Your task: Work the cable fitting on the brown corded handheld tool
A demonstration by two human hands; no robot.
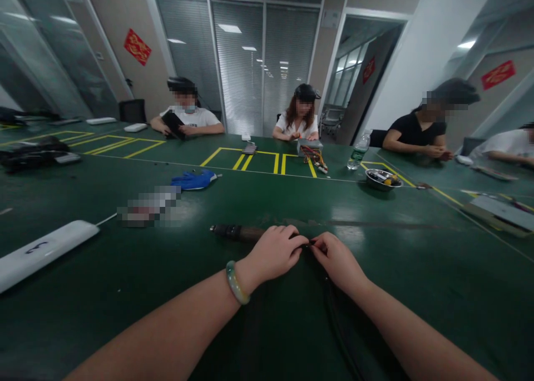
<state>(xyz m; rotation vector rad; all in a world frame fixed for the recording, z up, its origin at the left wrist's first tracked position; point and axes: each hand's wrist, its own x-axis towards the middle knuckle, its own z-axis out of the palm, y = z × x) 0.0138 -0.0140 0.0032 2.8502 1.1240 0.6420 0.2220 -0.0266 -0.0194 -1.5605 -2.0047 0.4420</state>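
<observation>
The left hand (277, 250) is resting over the rear of a dark corded cylindrical tool (233, 233), its grip curling around the body. The tool is lying on the green tabletop (187, 270), its tip pointing left. Just beside, the right hand (337, 258) is pinching near the tool's rear end, where the black cable (331, 306) is trailing toward the wearer, its grip narrowed with thumb against fingers. A blue glove (194, 179) is lying farther left, beyond a white power strip (45, 253). Across the way, a water bottle (357, 152) is standing beside a metal bowl (382, 188).
</observation>
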